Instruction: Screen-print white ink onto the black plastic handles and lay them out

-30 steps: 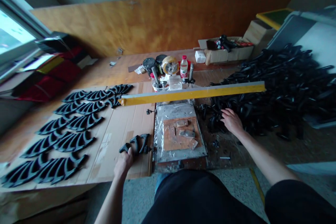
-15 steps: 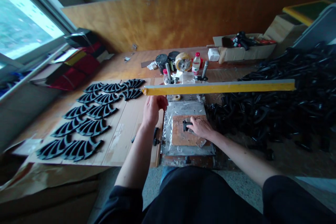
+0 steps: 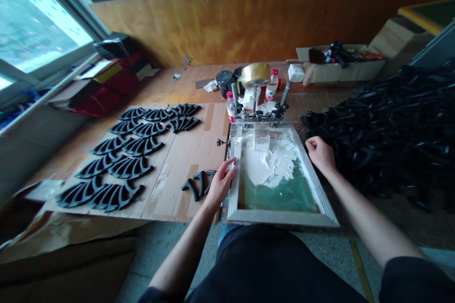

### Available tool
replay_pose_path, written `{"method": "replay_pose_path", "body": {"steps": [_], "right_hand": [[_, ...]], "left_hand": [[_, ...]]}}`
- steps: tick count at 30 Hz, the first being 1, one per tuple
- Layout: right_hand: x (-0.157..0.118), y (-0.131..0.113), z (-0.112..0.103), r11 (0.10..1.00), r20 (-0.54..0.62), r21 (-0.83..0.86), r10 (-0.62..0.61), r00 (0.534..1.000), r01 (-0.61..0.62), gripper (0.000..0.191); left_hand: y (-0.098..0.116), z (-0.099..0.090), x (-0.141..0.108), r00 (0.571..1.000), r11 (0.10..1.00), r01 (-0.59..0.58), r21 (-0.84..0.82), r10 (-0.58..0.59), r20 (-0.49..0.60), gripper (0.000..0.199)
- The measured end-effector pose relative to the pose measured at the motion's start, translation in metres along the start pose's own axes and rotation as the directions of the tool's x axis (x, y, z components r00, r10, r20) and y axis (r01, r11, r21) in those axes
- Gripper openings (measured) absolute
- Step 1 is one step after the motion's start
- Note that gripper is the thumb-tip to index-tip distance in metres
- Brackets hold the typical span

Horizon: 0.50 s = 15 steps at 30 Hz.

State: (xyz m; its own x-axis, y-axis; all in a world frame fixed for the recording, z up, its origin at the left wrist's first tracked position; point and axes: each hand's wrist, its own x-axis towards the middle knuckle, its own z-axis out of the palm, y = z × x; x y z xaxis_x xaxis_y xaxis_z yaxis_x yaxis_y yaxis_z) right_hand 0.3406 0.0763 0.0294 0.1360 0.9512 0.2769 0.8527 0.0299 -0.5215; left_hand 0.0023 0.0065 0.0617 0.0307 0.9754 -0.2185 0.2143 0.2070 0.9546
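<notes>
Frame (image 3: 282,218): near, mid-worktop (image 3: 170,89) | my left grip (image 3: 221,181) at left rim, right grip (image 3: 321,155) curled beside right rim; can't tell if clamped | uneven push could skew it, smearing white paste (image 3: 261,163)

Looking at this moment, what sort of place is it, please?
Probably a small workshop: a frame with white paste inside sits on a long wooden bench, black parts lie in rows on cardboard, and a large black pile stands to the right.
</notes>
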Motion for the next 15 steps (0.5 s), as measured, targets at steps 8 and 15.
{"method": "replay_pose_path", "body": {"steps": [8, 15], "right_hand": [[0.015, -0.106, 0.036, 0.881, 0.252, -0.063, -0.442, 0.861, 0.47, 0.03], [-0.046, -0.086, 0.025, 0.674, 0.48, 0.143, -0.688, 0.544, 0.725, 0.023]], "left_hand": [[-0.069, 0.015, 0.023, 0.999, 0.955, 0.05, 0.292, -0.042, -0.033, 0.057], [-0.073, 0.013, 0.024, 0.998, 0.953, 0.061, 0.296, -0.049, -0.049, 0.054]]}}
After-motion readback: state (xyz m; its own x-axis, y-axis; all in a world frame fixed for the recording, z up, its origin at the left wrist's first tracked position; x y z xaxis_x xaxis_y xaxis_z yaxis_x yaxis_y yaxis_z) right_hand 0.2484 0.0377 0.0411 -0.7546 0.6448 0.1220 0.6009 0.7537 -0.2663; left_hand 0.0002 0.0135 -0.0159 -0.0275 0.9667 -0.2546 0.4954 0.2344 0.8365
